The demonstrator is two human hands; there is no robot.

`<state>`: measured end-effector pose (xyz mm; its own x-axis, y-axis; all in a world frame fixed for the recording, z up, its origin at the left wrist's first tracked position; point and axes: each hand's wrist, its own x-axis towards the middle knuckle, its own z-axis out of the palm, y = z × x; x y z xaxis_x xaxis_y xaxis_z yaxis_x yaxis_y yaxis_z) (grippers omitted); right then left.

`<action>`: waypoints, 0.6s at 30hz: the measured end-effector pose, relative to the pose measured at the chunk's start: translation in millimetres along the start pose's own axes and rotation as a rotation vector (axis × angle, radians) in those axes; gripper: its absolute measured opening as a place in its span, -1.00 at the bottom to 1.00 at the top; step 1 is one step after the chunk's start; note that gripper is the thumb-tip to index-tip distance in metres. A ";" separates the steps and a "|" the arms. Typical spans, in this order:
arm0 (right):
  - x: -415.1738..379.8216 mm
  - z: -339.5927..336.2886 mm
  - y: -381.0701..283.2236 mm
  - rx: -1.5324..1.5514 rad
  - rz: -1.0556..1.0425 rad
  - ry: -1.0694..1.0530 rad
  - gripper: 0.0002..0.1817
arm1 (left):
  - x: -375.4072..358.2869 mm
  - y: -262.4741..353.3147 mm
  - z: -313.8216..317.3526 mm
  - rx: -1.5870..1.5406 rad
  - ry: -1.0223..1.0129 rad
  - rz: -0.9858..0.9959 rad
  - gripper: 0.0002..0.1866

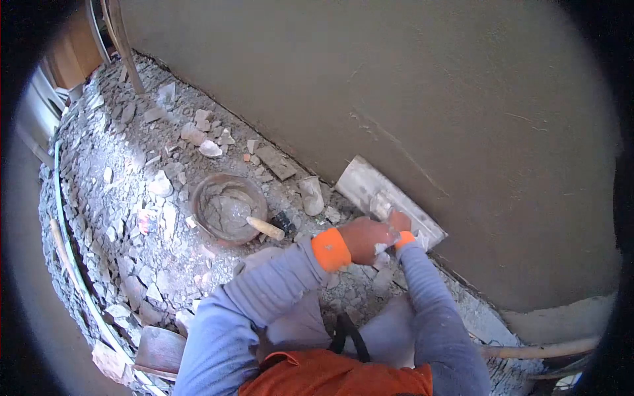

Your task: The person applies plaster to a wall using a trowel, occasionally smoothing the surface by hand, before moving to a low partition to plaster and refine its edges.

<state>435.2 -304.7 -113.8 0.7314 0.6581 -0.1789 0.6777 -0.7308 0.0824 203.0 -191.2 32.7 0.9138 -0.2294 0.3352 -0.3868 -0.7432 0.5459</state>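
Observation:
A long flat metal trowel (409,214) lies against the lower part of the grey plastered wall (462,99). My right hand (398,223) is wrapped round its handle, partly hidden behind the other hand. Over it crosses my left hand (370,241), with an orange band at the wrist; its fingers are bent near the trowel handle, and what they hold, if anything, is hidden. Left of the hands stands a round bucket (199,210) with grey mortar, and a tool with a pale wooden handle (266,228) rests in it.
Broken rubble (158,185) covers the floor along the wall. A wooden pole (125,46) stands at the upper left. Another pole (541,350) lies at the lower right. A long pale pipe (79,277) curves along the left side.

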 end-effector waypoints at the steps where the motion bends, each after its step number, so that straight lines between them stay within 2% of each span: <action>1: -23.9 -41.0 -4.8 -0.038 0.004 0.031 -0.65 | 4.7 0.0 -3.3 0.018 -0.039 -0.034 -0.58; 2: -39.3 -71.2 -9.1 -0.076 0.003 0.066 -0.63 | 6.7 0.1 -5.6 0.040 -0.076 -0.070 -0.57; 3: -45.4 -85.1 -5.1 -0.042 -0.073 0.139 -0.63 | 5.0 -0.5 -0.1 0.029 -0.010 -0.078 -0.69; 5: -52.7 -104.5 14.5 0.023 -0.229 0.283 -0.62 | 7.0 -7.1 8.2 0.003 -0.022 -0.029 -0.61; 8: -45.5 -103.7 29.3 -0.281 -0.292 0.109 -0.63 | 11.3 -2.2 8.5 -0.001 -0.033 -0.021 -0.55; 11: -18.5 -106.0 44.2 -0.460 -0.297 0.057 -0.78 | 12.0 2.5 4.2 0.013 -0.001 -0.025 -0.54; 14: -1.3 -131.3 22.6 -0.515 -0.302 0.102 -0.83 | 10.7 4.3 -1.6 0.013 0.016 -0.037 -0.55; 18: 14.3 -194.7 -53.7 -0.541 -0.317 0.162 -0.81 | 11.3 -2.2 -0.8 0.009 -0.002 -0.072 -0.58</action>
<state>424.2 -220.7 70.1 0.4636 0.8766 -0.1292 0.7743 -0.3299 0.5401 214.0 -191.7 35.9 0.9395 -0.1765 0.2937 -0.3189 -0.7636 0.5615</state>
